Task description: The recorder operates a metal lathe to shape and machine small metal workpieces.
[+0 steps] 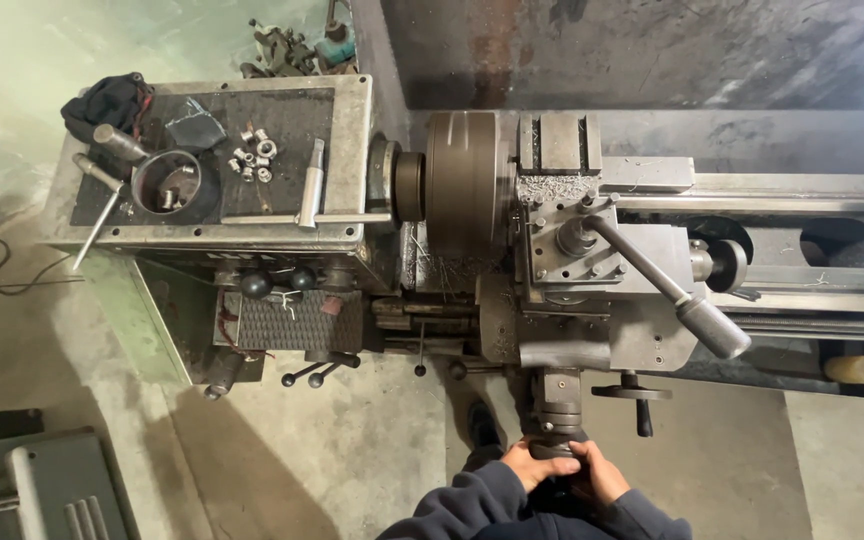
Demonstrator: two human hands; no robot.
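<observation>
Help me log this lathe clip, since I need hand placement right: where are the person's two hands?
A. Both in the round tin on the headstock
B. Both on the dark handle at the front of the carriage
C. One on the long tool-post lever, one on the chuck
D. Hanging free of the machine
B: the left hand and right hand both wrap the dark cross-slide handle at the front of the carriage, far from the long lever.

The chuck (462, 185) was taken as landmark. The headstock (252, 160), with a bowl (165, 182) and nuts (252, 157) on it, was set left of it; the tool post (577, 240) just right; both hands (562, 468) before it, on the handwheel (557, 415).
</observation>
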